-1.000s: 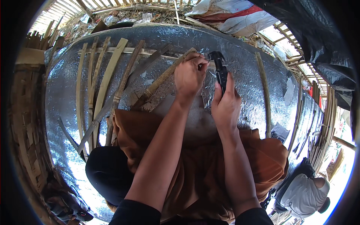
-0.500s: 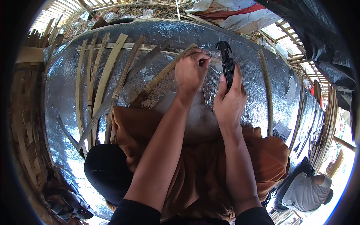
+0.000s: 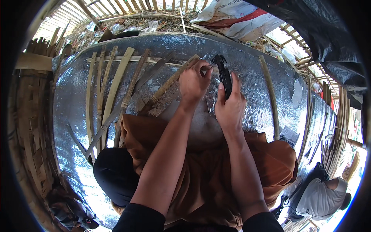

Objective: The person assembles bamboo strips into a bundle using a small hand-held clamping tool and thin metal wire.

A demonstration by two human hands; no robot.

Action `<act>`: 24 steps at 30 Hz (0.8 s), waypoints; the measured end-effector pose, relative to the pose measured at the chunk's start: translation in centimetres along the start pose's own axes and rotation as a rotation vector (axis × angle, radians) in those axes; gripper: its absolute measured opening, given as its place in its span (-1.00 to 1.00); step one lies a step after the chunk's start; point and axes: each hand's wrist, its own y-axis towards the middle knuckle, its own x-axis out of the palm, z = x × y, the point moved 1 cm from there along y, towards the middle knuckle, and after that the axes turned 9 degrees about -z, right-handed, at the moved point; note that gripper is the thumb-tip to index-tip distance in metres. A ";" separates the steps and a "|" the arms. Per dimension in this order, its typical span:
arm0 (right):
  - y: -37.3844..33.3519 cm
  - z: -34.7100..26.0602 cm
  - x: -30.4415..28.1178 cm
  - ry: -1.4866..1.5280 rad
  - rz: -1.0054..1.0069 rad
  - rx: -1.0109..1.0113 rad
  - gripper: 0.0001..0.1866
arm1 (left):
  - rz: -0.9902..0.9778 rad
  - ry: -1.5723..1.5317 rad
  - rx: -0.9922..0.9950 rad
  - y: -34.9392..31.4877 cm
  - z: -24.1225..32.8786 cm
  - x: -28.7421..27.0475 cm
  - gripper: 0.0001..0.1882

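a black folding tool (image 3: pixel 223 75) is gripped upright in the right hand (image 3: pixel 230 108), fingers closed around its handle. the upper end of a bamboo strip (image 3: pixel 167 86) is pinched by the left hand (image 3: pixel 194 81), fingers closed on it just beside the tool. the strip is laid diagonally on a silver foil mat (image 3: pixel 73 127). further bamboo slats (image 3: pixel 101 92) are spread to the left. another person in a white shirt (image 3: pixel 321 195) is seen at lower right.

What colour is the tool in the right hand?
Black. The tool in the right hand shows best in the head view, against the silver foil sheet.
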 end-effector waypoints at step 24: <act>-0.2 1.3 0.3 -0.086 -0.084 -0.048 -0.46 | -0.104 0.591 0.260 -3.8 0.1 0.0 -0.46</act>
